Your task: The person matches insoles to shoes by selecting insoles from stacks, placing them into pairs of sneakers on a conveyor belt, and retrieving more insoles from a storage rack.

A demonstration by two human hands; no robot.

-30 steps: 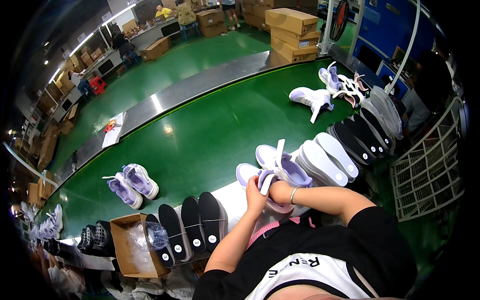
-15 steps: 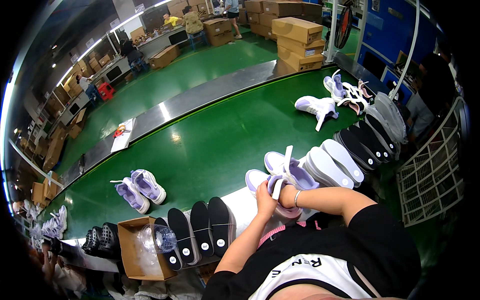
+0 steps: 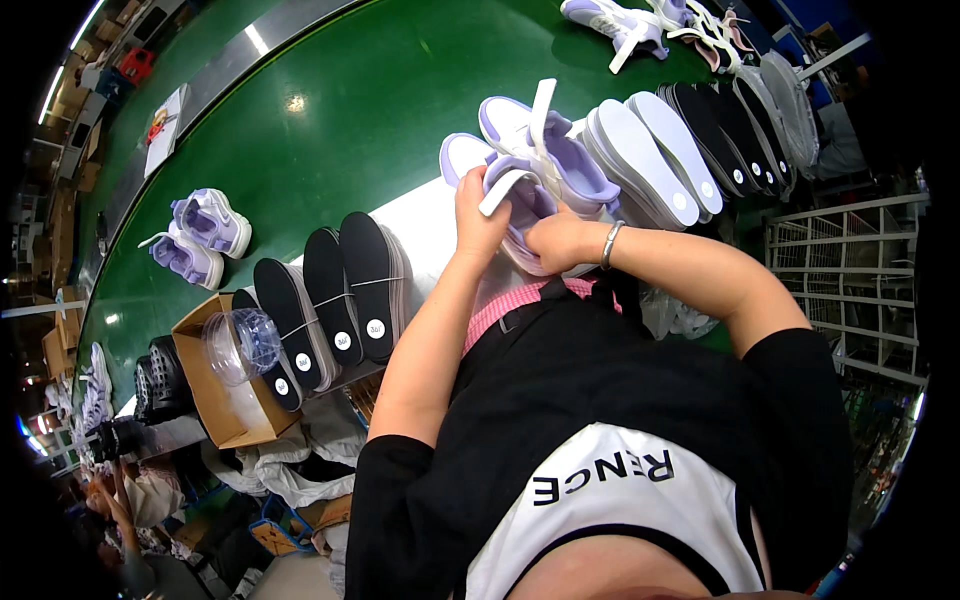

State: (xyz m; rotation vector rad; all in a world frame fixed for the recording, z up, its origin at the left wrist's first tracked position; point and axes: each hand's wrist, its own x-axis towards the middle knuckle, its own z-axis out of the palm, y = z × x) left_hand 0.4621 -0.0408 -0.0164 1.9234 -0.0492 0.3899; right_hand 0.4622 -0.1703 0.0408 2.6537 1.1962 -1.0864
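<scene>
A white and lavender sneaker [image 3: 463, 158] sits at the near edge in front of me, its white strap standing up and its opening toward me. My left hand [image 3: 482, 215] is closed around the left side of its collar, beside the strap. At the heel, my right hand [image 3: 560, 240] grips the collar with fingertips reaching into the opening; part of those fingers is hidden. A silver bracelet [image 3: 611, 244] is on my right wrist. Touching on the right is the matching sneaker [image 3: 582, 172], its strap raised, with no hand on it.
White insoles [image 3: 640, 160] and black insoles [image 3: 715, 140] lie stacked to the right. Bundled black insoles [image 3: 370, 280] and a cardboard box [image 3: 215, 400] with clear plastic pieces stand left. Another sneaker pair [image 3: 205, 235] rests on the green belt [image 3: 350, 130]. A wire rack [image 3: 850, 280] stands right.
The view has tilted down and the scene has shifted up in it. My right hand has drawn back from deep inside the sneaker to its heel collar; my left hand keeps hold.
</scene>
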